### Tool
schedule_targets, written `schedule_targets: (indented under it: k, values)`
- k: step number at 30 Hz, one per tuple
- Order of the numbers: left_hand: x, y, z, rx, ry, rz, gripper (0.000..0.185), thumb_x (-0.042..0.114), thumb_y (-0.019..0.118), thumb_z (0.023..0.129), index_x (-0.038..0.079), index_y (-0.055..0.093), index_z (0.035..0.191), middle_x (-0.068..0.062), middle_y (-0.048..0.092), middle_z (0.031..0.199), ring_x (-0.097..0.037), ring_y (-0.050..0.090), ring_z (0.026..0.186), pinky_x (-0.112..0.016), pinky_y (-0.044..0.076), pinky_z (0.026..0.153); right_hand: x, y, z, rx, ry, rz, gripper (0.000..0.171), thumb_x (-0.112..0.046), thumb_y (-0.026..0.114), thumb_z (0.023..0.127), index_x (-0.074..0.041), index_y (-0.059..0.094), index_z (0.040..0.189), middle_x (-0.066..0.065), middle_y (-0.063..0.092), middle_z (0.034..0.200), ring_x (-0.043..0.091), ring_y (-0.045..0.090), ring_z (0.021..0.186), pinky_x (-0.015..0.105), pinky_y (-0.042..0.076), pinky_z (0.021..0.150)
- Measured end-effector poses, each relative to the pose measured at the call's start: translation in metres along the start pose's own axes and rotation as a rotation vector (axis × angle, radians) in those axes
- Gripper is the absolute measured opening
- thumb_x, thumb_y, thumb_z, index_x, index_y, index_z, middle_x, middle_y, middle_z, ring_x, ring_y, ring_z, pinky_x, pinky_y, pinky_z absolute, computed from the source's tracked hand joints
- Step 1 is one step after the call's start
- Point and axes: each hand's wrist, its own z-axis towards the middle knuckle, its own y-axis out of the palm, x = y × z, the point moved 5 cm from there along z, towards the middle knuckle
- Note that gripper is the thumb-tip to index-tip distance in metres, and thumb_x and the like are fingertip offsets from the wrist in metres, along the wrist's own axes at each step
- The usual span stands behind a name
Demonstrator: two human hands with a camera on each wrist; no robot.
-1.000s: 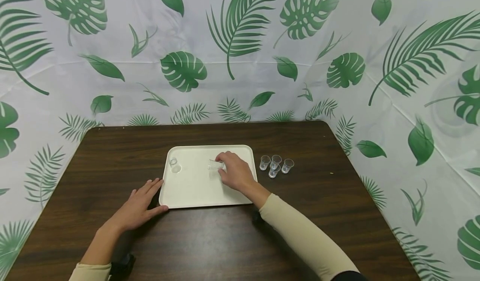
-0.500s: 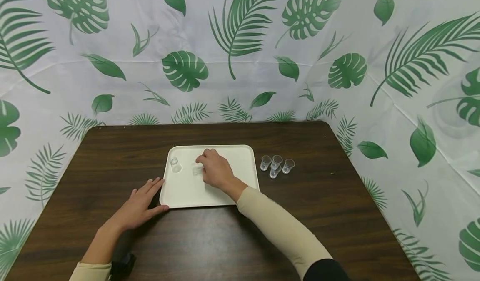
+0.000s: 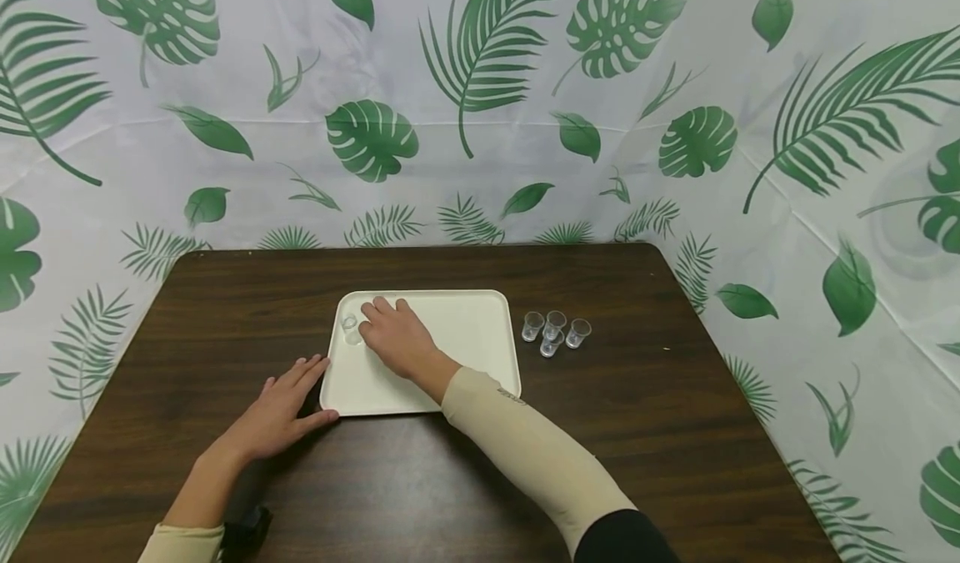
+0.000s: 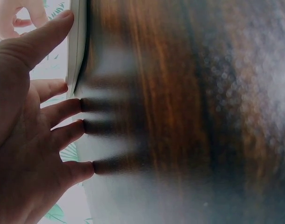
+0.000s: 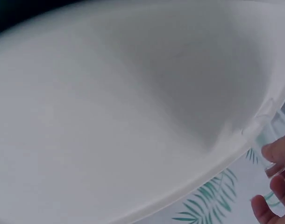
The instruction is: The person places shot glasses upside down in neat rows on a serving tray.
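The right hand (image 3: 397, 338) pinches a smooth clear cup (image 5: 259, 137) over the left part of a cream, round-cornered tray (image 3: 450, 371); the left hand (image 3: 279, 413), fingers spread, touches its edge. Rightward, 4 flared cups (image 3: 554, 326) sit on the dark, wood-grained table (image 3: 420, 488).

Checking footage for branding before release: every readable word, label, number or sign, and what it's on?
Readable text: none in any view.
Right sleeve, near the wrist end: small dark marking, possibly lettering, too small to read.
Tray, four clear cups beside it, leaf-print backdrop: no text that I can make out.
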Motion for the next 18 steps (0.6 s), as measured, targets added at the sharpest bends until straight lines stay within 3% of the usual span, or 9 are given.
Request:
schedule_targets:
  k: [6, 18]
  values:
    - [0.0, 0.001, 0.001, 0.004, 0.006, 0.002, 0.085, 0.051, 0.066, 0.089, 0.0, 0.035, 0.15, -0.026, 0.034, 0.152, -0.049, 0.027, 0.139, -0.077, 0.021, 0.098, -0.008, 0.001, 0.004, 0.008, -0.054, -0.106, 0.02, -0.024, 0.049, 0.102, -0.025, 0.068, 0.11, -0.005, 0.048, 0.111, 0.016, 0.043, 0.1, 0.033, 0.04, 0.079]
    - [0.0, 0.002, 0.0, -0.003, -0.01, -0.017, 0.086, 0.052, 0.066, 0.09, 0.001, 0.034, 0.151, -0.026, 0.032, 0.153, -0.049, 0.025, 0.14, -0.077, 0.019, 0.099, -0.013, 0.003, 0.008, -0.014, -0.078, -0.122, 0.021, -0.025, 0.049, 0.103, -0.028, 0.07, 0.109, -0.004, 0.048, 0.113, 0.016, 0.042, 0.1, 0.034, 0.039, 0.081]
